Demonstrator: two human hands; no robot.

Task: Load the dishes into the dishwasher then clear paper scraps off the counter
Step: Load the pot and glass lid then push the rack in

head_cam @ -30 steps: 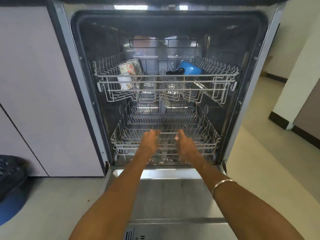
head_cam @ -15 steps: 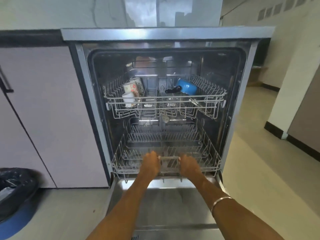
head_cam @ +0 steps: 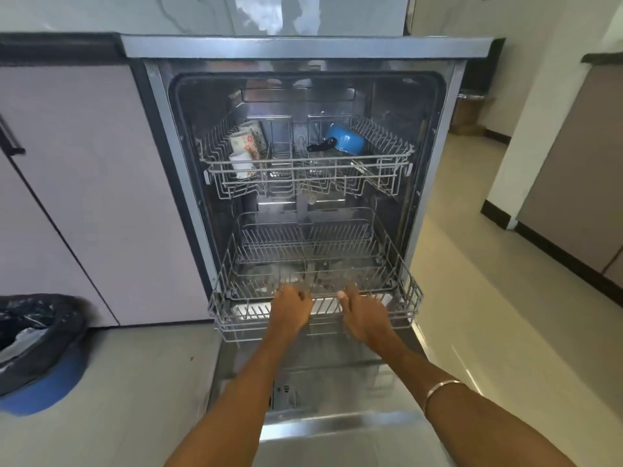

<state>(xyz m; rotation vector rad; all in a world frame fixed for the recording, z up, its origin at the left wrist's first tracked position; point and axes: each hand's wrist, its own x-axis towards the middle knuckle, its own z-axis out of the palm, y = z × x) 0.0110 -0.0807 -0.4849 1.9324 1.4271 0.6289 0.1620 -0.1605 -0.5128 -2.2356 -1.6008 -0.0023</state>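
Note:
The dishwasher (head_cam: 161, 136) stands open with its door (head_cam: 337, 429) folded down toward me. The lower rack (head_cam: 409, 298) is empty and partly slid out over the door. My left hand (head_cam: 290, 310) and my right hand (head_cam: 362, 318) both grip the rack's front rail, side by side. The upper rack (head_cam: 387, 165) holds floral cups (head_cam: 247, 146) on its left and a small blue pot (head_cam: 347, 138) with a black handle on its right. The counter top (head_cam: 303, 45) shows only as an edge; no paper scraps are visible.
A blue bin with a black liner (head_cam: 37, 345) sits on the floor at the left. Pale cabinet doors (head_cam: 84, 197) flank the dishwasher on the left. Open tiled floor (head_cam: 488, 315) runs to the right toward a wall with dark skirting (head_cam: 556, 244).
Both hands reached the lower rack's front rail, closed on it and drew the rack out toward me over the door. My view has pulled back and up.

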